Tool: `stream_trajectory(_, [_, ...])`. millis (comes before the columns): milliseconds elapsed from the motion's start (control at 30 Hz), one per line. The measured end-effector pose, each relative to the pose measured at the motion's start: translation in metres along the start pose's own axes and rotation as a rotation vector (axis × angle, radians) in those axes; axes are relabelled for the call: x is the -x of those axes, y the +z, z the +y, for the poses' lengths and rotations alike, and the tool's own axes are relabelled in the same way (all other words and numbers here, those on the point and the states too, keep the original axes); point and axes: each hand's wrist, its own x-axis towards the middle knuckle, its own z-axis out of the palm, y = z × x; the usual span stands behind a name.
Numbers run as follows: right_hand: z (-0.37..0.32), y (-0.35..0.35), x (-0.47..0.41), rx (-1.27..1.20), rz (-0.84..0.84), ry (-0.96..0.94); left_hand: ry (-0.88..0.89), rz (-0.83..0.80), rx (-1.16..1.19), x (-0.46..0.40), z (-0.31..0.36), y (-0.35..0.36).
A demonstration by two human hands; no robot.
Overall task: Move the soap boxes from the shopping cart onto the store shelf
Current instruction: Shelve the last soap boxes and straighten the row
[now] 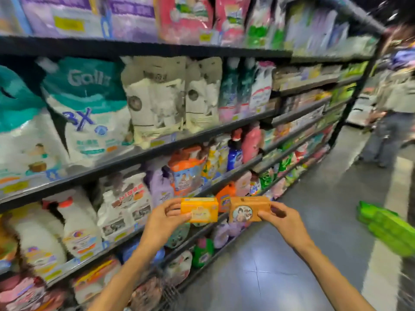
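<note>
Left hand (165, 217) pinching yellow soap box (199, 209), right hand (284, 217) gripping orange soap box (248, 208) — detergent shelves (134, 158) behind

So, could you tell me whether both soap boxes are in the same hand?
No, the left hand holds the yellow box and the right hand holds the brown box.

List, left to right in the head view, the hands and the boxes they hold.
Left hand → yellow-orange cardboard soap box → brown cardboard soap box with a round picture → right hand.
</note>
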Motion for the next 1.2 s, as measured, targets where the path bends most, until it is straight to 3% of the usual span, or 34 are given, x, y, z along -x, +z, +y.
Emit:
stream_trajectory(300, [0.019,-0.245,-0.081,-0.029,0.274,-0.039,0.194,-0.205,0.024,-0.112,0.111,0.250])
stream_trajectory(533, [0.037,-0.385,-0.138,-0.034,0.420,-0.032,0.263,-0.284,0.050,-0.172,0.165,0.414])
stream_trajectory(933, [0.103,-0.516,-0.327,-0.008,0.540,0.019,0.369,-0.399,0.106,-0.345,0.213,0.604])
stream_trajectory(1200, [0.120,-0.568,-0.514,-0.023,0.500,0.027,0.407,-0.331,0.035,-0.492,0.244,0.681])
